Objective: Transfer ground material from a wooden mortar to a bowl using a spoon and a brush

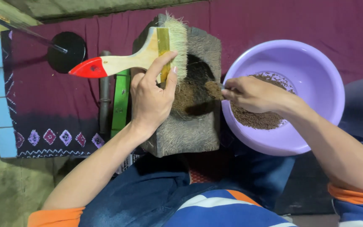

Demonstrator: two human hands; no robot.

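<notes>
Stone-grey and hollowed, a mortar block (181, 134) sits between a seated person's knees on a maroon cloth (43, 105). Over its left rim, the left hand (150, 98) clasps a wooden brush (148, 54): long axis runs sideways, red handle tip pointing left away from the block, pale bristles over the hollow. From a lilac basin (316, 63) just right of the block, the right hand (253, 94) closes on a small scoop (214, 89) heaped with brown powder; a slight tilt could spill it across the block's rim.
</notes>
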